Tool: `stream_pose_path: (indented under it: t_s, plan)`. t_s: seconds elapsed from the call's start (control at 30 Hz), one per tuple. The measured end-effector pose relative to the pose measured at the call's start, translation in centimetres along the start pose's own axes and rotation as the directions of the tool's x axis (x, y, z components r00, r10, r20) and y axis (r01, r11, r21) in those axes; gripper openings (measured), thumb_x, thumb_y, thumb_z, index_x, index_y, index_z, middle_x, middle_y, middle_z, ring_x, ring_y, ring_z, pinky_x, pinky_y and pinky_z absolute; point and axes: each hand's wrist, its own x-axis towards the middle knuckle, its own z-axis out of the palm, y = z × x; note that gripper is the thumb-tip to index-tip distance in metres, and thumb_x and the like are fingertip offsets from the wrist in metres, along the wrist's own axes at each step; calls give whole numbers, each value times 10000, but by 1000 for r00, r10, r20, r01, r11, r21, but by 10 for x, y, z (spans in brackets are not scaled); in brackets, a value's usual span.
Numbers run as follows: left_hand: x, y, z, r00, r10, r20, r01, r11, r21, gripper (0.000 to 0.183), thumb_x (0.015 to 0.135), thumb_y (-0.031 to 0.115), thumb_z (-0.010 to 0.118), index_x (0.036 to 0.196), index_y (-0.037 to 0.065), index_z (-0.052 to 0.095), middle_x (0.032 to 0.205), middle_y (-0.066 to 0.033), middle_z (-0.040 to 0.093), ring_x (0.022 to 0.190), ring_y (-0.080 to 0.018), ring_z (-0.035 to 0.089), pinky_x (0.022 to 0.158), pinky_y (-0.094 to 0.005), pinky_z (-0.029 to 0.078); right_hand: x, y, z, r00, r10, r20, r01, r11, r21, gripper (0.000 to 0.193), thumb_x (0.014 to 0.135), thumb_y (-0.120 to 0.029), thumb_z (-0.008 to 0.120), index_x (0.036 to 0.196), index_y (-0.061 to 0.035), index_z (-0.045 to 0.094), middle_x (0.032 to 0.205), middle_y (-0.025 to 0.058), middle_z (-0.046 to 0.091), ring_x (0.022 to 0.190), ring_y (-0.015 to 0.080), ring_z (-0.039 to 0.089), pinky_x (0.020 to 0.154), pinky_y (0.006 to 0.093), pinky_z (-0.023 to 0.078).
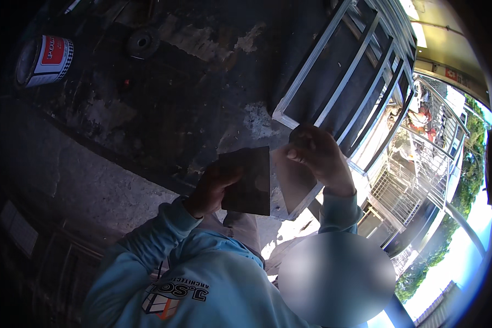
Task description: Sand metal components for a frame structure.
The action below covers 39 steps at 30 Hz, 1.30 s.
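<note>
Plate (250, 183) up in left hand (212, 186), thumb over its face, near the desk's (191, 93) front edge. Right hand (318, 157) half curled beside it; cannot tell whether it grips anything. Frame (345, 71) beyond: bars in place, looks assembled. Plate work seems midway: plate not yet set down; remainder unclear.

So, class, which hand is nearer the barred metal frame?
Right. The right hand is by the near end of the barred metal frame; the left hand is farther off, leftward.
</note>
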Motion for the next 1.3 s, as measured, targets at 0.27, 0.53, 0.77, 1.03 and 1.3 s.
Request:
stream_pose_path:
  t_s: [0.27,0.53,0.77,1.03,1.3]
  plan:
    - [-13,15,-18,998,15,-62,-23,990,-138,413,980,229,629,1319,-4,589,1262,-117,660,1152,-220,642,1011,-369,503,61,-20,-55,986,-169,-9,148,887,-438,172,859,-100,728,966,-28,614,923,149,639,834,311,668,743,414,503]
    - [-35,-9,-39,957,281,-67,-242,908,342,321,1010,175,575,1248,-35,621,1245,-160,668,1139,-281,655,995,-387,511,179,-40,-23,936,-34,350,346,263,-901,192,805,-166,731,931,-37,667,1023,170,676,965,358,679,823,447,547]
    - [-48,-14,-43,991,-57,-119,60,998,20,368,1030,217,538,1316,-10,578,1244,-138,656,1130,-228,641,1011,-371,507,35,-58,14,935,-54,350,208,884,-418,179,849,20,692,1027,19,675,997,212,698,939,336,720,772,394,586]
    - [-38,16,19,992,-122,43,129,910,-394,362,1009,211,588,1305,5,567,1186,-119,684,1036,-208,687,931,-356,574,-96,-35,72,751,-656,-78,557,693,-457,339,647,150,735,959,18,737,906,124,660,760,261,646,629,338,536]
    - [-6,3,-4,887,457,69,-415,721,555,308,1020,169,589,1269,-10,611,1156,-179,684,1005,-249,690,868,-401,572,-103,-12,48,748,-598,-288,411,758,-506,376,628,163,732,978,27,748,862,104,630,726,232,635,583,339,507]
